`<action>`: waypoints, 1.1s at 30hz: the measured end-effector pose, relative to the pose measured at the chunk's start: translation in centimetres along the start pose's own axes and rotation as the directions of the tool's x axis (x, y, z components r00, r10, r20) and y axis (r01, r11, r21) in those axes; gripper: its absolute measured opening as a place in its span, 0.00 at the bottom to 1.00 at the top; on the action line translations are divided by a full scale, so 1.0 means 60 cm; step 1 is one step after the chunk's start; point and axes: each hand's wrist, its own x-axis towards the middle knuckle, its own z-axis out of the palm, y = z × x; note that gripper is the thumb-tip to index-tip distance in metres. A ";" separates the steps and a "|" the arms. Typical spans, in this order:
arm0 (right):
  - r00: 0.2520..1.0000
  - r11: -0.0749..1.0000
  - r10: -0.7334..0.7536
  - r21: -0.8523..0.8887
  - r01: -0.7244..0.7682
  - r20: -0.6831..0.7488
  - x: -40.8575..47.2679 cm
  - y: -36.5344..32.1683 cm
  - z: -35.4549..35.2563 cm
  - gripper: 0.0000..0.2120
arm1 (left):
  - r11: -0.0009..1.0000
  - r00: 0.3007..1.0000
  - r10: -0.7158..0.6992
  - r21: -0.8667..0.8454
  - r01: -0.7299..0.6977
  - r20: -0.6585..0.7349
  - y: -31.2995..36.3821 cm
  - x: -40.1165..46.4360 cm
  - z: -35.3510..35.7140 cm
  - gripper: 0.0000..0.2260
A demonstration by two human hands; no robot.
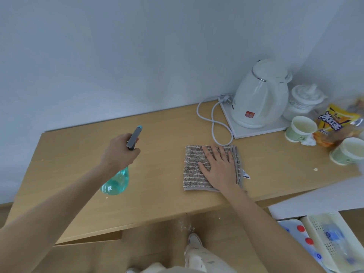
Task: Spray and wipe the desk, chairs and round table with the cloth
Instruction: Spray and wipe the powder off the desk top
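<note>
Shoes and pale trousers (199,255) sit nearest us at the bottom of the view, with a white perforated basket (327,239) off to our right beside red-capped bottles (301,229). Above them runs the front edge of the wooden surface (157,194). Our right hand (218,164) lies flat on the striped grey cloth (195,174) — fingers straight and spread, pressing it down, its grip released. The cloth is folded into a square near the middle of the surface. Our left hand (118,152) has its grip clenched round the neck of the teal spray bottle (116,182), held above the surface with the grey nozzle (135,137) pointing away from us. Farther back on the right, a white kettle (260,95) stands on its white tray (256,127), its cord (214,123) looped beside it — just past the cloth. Two paper cups (301,129), a yellow snack bag (334,123) and a white jar (305,99) crowd the far right corner against the wall.
</note>
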 end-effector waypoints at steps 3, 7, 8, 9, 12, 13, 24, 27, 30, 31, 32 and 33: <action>1.000 1.000 0.008 -0.013 -0.008 0.014 0.011 0.002 -0.004 0.35 | 0.999 1.000 -0.019 0.029 0.019 -0.011 -0.008 0.002 -0.005 0.09; 0.996 0.998 0.056 -0.002 -0.056 0.064 0.010 -0.011 -0.009 0.35 | 0.999 0.999 -0.040 0.013 0.040 -0.026 -0.015 0.007 -0.003 0.09; 0.995 0.997 0.075 0.017 -0.076 0.062 0.008 -0.018 -0.009 0.35 | 0.999 0.999 -0.041 0.000 0.041 -0.029 -0.014 0.008 -0.001 0.09; 0.993 0.994 0.097 0.035 -0.099 0.061 0.006 -0.028 -0.009 0.35 | 0.999 0.999 -0.040 -0.013 0.039 -0.029 -0.014 0.008 0.002 0.09; 0.989 0.987 0.139 0.077 -0.142 0.041 -0.004 -0.050 -0.008 0.32 | 1.000 1.000 -0.021 -0.020 0.021 -0.013 -0.010 0.006 0.011 0.09; 0.990 0.988 0.131 0.073 -0.135 0.057 -0.007 -0.052 -0.007 0.33 | 1.000 1.000 -0.014 -0.017 0.014 -0.009 -0.008 0.004 0.013 0.10; 0.973 0.973 0.227 0.040 -0.229 0.047 -0.024 -0.068 -0.007 0.36 | 0.999 0.999 -0.001 -0.045 0.000 -0.039 -0.003 0.001 -0.001 0.10; 0.973 0.976 0.214 0.015 -0.216 0.088 -0.027 -0.069 0.001 0.36 | 1.000 0.999 -0.005 -0.020 0.004 -0.034 -0.010 -0.001 -0.001 0.10; 0.990 0.992 0.123 0.014 -0.124 0.072 -0.033 -0.065 0.002 0.39 | 1.000 0.999 -0.008 -0.001 0.008 -0.033 -0.015 0.004 0.004 0.10; 0.992 0.995 0.094 0.020 -0.096 0.081 -0.033 -0.069 0.003 0.39 | 1.000 0.999 -0.011 0.002 0.011 -0.031 -0.015 0.007 0.007 0.09; 0.994 0.997 0.063 0.033 -0.066 0.087 -0.034 -0.078 0.004 0.38 | 1.000 1.000 -0.012 0.000 0.012 -0.028 -0.014 0.010 0.011 0.10; 0.996 0.998 0.032 0.048 -0.036 0.082 -0.034 -0.086 0.006 0.38 | 1.000 1.000 -0.011 -0.004 0.011 -0.026 -0.012 0.014 0.014 0.10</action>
